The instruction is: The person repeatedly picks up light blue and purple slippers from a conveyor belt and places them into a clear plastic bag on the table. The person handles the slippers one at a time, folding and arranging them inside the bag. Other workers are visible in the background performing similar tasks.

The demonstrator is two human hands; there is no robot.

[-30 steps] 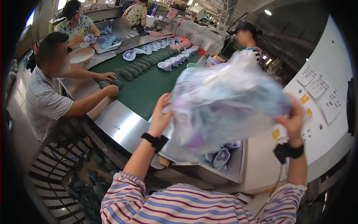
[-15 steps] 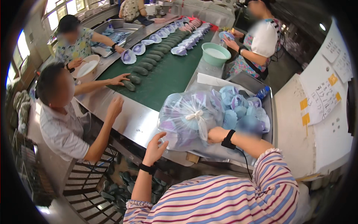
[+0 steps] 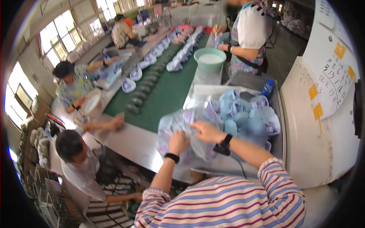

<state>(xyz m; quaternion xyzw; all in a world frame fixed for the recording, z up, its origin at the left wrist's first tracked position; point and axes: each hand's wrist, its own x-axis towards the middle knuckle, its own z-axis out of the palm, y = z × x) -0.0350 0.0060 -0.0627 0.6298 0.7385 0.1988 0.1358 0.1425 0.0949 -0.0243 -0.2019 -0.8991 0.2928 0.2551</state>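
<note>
a: where is there room to pass?

b: the bare steel apron (image 3: 131,142) left of the clear plastic bag (image 3: 182,133) lies open, with a co-worker's hand (image 3: 116,122) resting at its far left edge.

a: and to the right?

b: blocked. blue shoe uppers (image 3: 247,117) fill the metal tray (image 3: 280,133), a blue bottle (image 3: 267,88) stands behind them, and the white cabinet (image 3: 315,152) walls off that side.

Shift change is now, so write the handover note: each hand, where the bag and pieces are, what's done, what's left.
Left hand: gripping the clear plastic bag at its top.
Right hand: also on the bag's top, fingers pinching the film.
Bag: resting on the metal tray at the conveyor's end, holding pale purple pieces.
Loose blue-lilac shoe pieces lie heaped beside it in the tray.
Done: bag set down.
Left: bag not yet emptied; whether it is open cannot be told.
</note>
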